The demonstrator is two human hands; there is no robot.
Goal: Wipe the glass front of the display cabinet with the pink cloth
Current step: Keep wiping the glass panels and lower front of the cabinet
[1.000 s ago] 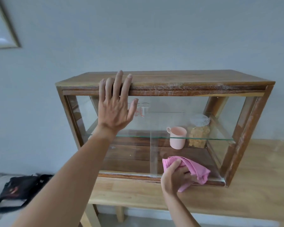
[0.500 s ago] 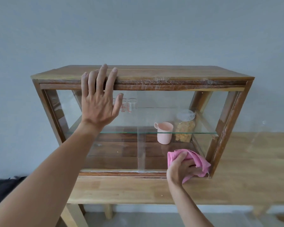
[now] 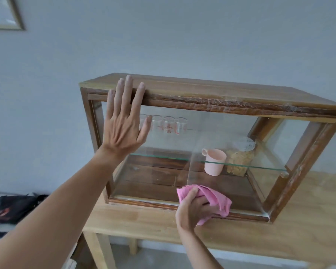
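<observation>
Right now the right hand point(image 3: 194, 209) grips the bunched pink cloth point(image 3: 211, 199) against the glass front point(image 3: 163, 171) of the display cabinet point(image 3: 211, 94), low down near the bottom rail — mid-wipe, by my reading. The left hand point(image 3: 124, 125) lies flat, fingers straight, on the cabinet's upper left. How much glass is already wiped cannot be told; the upper pane probably remains.

The display cabinet point(image 3: 211, 94) is dark brown wood on a pale tan table point(image 3: 279, 239). At lower centre a pink cloth point(image 3: 215, 199); behind the glass a pale pink cup point(image 3: 214, 162), clear beakers point(image 3: 169, 125) with red markings, and at lower left a black bag point(image 3: 14, 207)
</observation>
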